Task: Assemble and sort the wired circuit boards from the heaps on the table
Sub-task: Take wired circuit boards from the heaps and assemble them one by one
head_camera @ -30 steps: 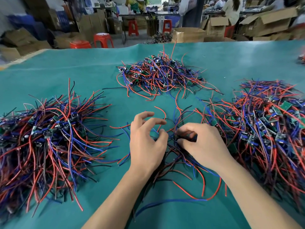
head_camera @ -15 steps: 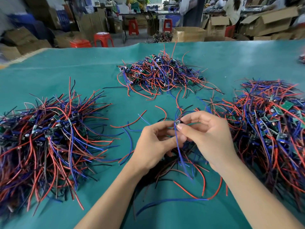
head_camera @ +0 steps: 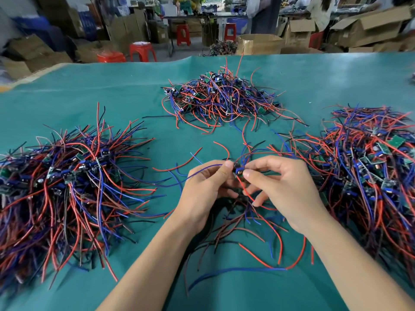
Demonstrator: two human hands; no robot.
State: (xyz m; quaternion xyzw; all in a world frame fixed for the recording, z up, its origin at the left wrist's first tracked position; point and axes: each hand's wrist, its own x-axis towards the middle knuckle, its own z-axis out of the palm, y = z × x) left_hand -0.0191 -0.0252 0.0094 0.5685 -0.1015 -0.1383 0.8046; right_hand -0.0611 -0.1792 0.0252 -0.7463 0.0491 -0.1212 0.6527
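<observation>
Above the smooth teal tabletop (head_camera: 116, 90), between three tangled heaps, your left hand (head_camera: 203, 191) and right hand (head_camera: 285, 189) together pinch a small dark circuit board (head_camera: 237, 169) trailing thin red and blue wires.

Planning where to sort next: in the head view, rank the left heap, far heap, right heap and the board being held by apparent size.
1. Left heap and right heap: alike, both cut off by the frame.
2. Far heap: farther away, so unsure.
3. Held circuit board.
</observation>
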